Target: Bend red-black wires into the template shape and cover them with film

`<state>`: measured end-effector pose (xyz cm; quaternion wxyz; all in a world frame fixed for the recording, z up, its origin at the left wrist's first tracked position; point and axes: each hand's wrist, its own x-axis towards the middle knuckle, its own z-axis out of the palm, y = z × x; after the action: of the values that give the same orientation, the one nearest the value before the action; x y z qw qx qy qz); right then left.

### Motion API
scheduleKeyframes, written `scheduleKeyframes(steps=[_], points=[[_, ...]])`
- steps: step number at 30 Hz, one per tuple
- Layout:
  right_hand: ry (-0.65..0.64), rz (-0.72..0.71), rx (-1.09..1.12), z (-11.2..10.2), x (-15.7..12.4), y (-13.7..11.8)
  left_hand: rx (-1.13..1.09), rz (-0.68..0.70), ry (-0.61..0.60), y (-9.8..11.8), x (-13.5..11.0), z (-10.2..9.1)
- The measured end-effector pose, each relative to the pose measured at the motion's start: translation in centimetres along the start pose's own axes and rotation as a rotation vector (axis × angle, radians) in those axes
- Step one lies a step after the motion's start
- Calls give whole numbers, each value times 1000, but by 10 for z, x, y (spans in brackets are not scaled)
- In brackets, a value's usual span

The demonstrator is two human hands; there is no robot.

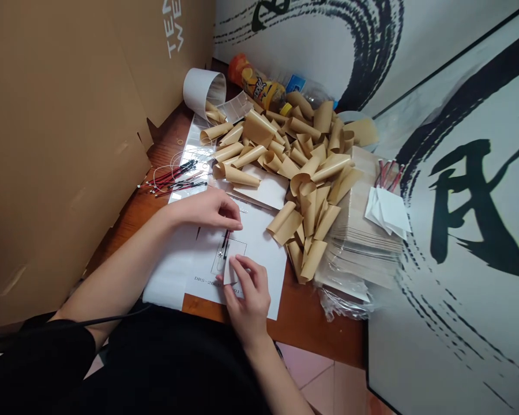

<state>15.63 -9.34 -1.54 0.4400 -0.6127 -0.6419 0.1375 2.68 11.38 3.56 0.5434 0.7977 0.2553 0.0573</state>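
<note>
**Two hands on a wire and a paper square**

The left hand [211, 210] lies on the big white printed sheet [263, 253]. Its fingers [236, 222] are pressed together on the top end of a thin red and black wire [225, 241]. The wire lies down the sheet, inside a box drawn on it with thin lines.

The right hand [248, 294] is just below. Its thumb and fingers are closed on a small white paper square [230, 272]. The square sits at the bottom end of the wire and touches it.

The sheet lies on a brown wooden tabletop [311, 323].

Behind the hands is a big pile of curled tan paper strips [303, 167]. To its right is a stack of flat tan sheets in clear plastic [363, 248], with loose white paper squares [389, 210] on top.

A bundle of red and black wires [175, 176] lies near the left hand, beside a tall brown cardboard box [60, 144]. Far back are a white curled paper roll [203, 86] and an orange plastic bottle [259, 86] on its side.
</note>
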Motion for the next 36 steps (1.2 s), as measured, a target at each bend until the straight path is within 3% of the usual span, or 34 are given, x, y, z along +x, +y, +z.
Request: scheduleKeyframes(steps=[4, 11, 36], points=[[-55, 47, -29, 0, -1, 3, -19, -101, -128, -4, -6, -6], [-110, 84, -75, 1, 1, 5, 8, -220, -186, -13, -7, -5], [-131, 63, -129, 0, 3, 2, 188, -164, -180, -6, -5, 2]])
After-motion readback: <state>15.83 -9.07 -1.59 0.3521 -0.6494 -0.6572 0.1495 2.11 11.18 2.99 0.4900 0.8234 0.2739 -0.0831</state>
